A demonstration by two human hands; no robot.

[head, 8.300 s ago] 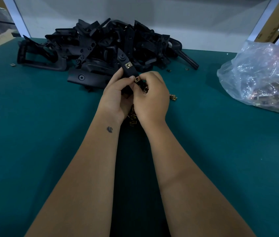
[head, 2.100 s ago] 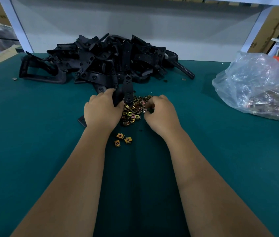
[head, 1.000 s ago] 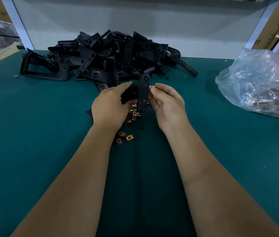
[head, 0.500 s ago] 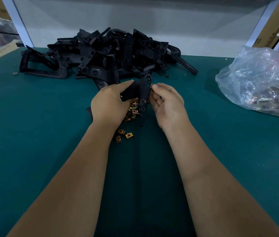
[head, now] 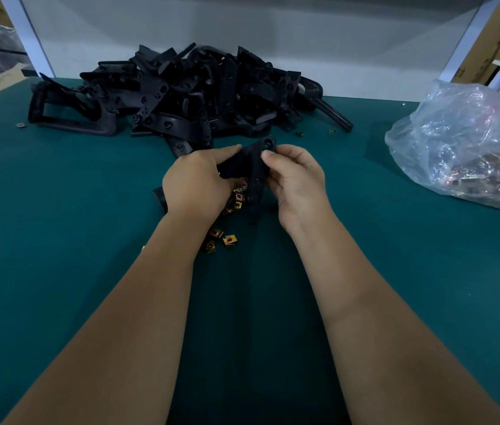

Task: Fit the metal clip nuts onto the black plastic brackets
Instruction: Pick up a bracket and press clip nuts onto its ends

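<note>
Over the bench: a green-topped bench [head: 58,240] is carrying everything, and both forearms are reaching forward across its middle.
Left hand: the left hand [head: 195,182] is gripping the left part of a black plastic bracket [head: 256,173], fingers curled round it, thumb lying along its top edge.
Right hand: the right hand [head: 296,182] is pinching the bracket's upper right edge between thumb and fingertips; whether a clip nut is sitting under those fingertips cannot be told.
Bracket: it is being held just above the bench between the two hands, its long strip hanging downward, with a round hole showing at the top end.
Clip nuts: a small heap of brass-coloured clip nuts [head: 238,200] is lying on the bench directly under the bracket, and three loose nuts [head: 221,240] are lying nearer, beside the left wrist.
Bracket pile: a big pile of black plastic brackets [head: 181,93] is sitting at the far edge, well behind the hands.
Bag: a clear plastic bag [head: 463,142] holding more metal parts is slumping at far right.
</note>
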